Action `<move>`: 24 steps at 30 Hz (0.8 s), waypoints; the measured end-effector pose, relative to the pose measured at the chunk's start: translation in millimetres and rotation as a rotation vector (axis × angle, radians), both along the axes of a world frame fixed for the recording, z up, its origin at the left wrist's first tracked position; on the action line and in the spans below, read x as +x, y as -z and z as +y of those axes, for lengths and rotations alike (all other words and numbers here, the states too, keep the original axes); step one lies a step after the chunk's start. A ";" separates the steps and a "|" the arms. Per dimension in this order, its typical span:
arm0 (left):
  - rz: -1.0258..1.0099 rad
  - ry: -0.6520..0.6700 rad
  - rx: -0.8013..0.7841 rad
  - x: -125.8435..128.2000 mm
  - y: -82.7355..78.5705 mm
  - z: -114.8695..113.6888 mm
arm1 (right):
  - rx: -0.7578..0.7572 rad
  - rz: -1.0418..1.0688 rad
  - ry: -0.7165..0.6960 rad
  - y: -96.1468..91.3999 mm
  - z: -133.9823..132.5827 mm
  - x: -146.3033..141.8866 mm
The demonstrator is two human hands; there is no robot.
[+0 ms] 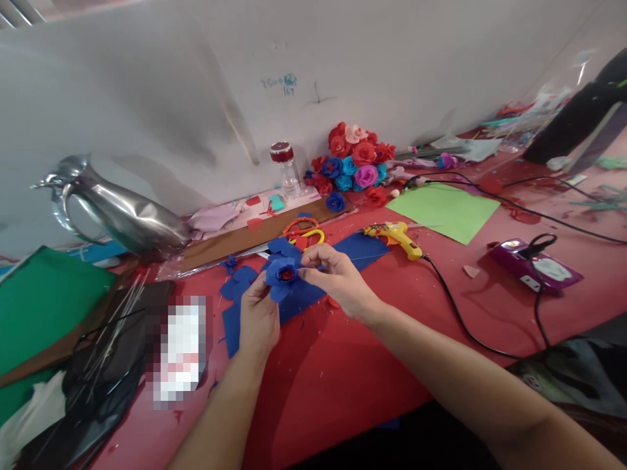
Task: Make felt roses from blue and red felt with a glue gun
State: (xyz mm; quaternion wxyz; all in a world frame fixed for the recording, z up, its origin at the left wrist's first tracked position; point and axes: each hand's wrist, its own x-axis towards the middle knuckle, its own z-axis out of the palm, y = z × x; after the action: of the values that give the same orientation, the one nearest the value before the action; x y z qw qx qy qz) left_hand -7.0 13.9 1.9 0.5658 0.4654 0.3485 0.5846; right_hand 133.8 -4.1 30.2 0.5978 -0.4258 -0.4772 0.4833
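My left hand [260, 318], curled, grips the blue flower [286, 274], and there's my right hand [337, 277], nearly closed, pinching its edge!

Smudged pale wall [372, 72]; red tabletop [318, 385]

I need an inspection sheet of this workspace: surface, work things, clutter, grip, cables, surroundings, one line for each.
Surface: red table, scattered with small scraps.
Work things: blue flower with dark red centre, held above blue sheet; yellow glue gun lies nearby.
Clutter: light-green sheet, bunch of flowers.
Grip: left hand holds the flower; right hand is at its edge, pinch unclear.
Cables: black cord from the gun; another cord at purple power strip.
Surroundings: pale wall, metal jug.
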 end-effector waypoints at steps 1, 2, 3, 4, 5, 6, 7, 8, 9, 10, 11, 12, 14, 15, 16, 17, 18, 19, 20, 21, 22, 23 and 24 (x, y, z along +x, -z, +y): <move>-0.005 -0.003 0.005 -0.2 0.6 0.3 | 0.024 -0.017 0.024 0.7 0.2 -0.2; -0.006 -0.009 0.010 -0.4 1.2 0.6 | 0.040 -0.032 0.041 1.0 0.3 -0.2; -0.004 -0.014 0.011 -0.5 1.5 0.8 | 0.050 -0.043 0.053 1.1 0.4 -0.1; -0.001 -0.020 0.012 -0.6 1.5 0.9 | 0.054 -0.056 0.060 1.0 0.4 0.2; 0.002 -0.023 0.012 -0.6 1.1 0.8 | 0.052 -0.069 0.059 0.6 0.4 0.5; 0.004 -0.027 0.012 -0.5 0.5 0.5 | 0.041 -0.079 0.048 0.3 0.4 0.9; 0.006 -0.029 0.011 -0.3 -0.3 0.2 | 0.021 -0.081 0.029 0.0 0.5 1.3; 0.007 -0.031 0.012 -0.2 -1.1 -0.1 | -0.004 -0.072 0.008 -0.1 0.6 1.6; 0.008 -0.032 0.014 -0.2 -1.7 -0.5 | -0.031 -0.057 -0.016 -0.1 0.8 2.0; 0.011 -0.032 0.018 -0.3 -2.1 -0.7 | -0.052 -0.043 -0.037 0.1 1.0 2.3; 0.014 -0.032 0.022 -0.5 -2.2 -0.8 | -0.063 -0.034 -0.053 0.4 1.2 2.6; 0.017 -0.034 0.025 -0.7 -2.0 -0.8 | -0.065 -0.033 -0.061 0.7 1.4 2.8; 0.022 -0.036 0.026 -1.2 -0.9 -0.5 | -0.051 -0.046 -0.064 1.2 1.8 3.1; 0.021 -0.037 0.024 -1.3 -0.3 -0.3 | -0.042 -0.051 -0.061 1.6 1.9 3.0; 0.017 -0.039 0.024 -1.3 0.2 0.0 | -0.035 -0.052 -0.058 1.9 2.1 2.8; 0.013 -0.038 0.023 -1.1 0.6 0.2 | -0.031 -0.052 -0.056 2.3 2.1 2.5; 0.006 -0.038 0.023 -0.8 0.9 0.4 | -0.027 -0.054 -0.056 2.7 2.2 2.2; -0.002 -0.034 0.021 -0.3 1.0 0.6 | -0.023 -0.056 -0.056 3.0 2.2 1.8; -0.011 -0.031 0.019 0.1 0.9 0.6 | -0.021 -0.056 -0.057 3.2 2.2 1.5; -0.018 -0.024 0.015 0.6 0.7 0.7 | -0.021 -0.053 -0.059 3.1 2.0 1.4; -0.025 -0.017 0.010 0.9 0.4 0.7 | -0.023 -0.045 -0.059 2.8 1.9 1.4; -0.031 -0.013 0.009 1.1 0.2 0.6 | -0.027 -0.034 -0.062 2.3 1.6 1.6; -0.036 -0.010 0.008 1.2 -0.1 0.6 | -0.030 -0.023 -0.065 1.6 1.3 1.9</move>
State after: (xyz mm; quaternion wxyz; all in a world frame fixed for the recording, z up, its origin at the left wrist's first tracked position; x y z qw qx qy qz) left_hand -5.8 14.5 2.1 0.5670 0.4554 0.3384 0.5972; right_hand 135.8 -2.8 28.7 0.5698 -0.4247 -0.4902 0.5046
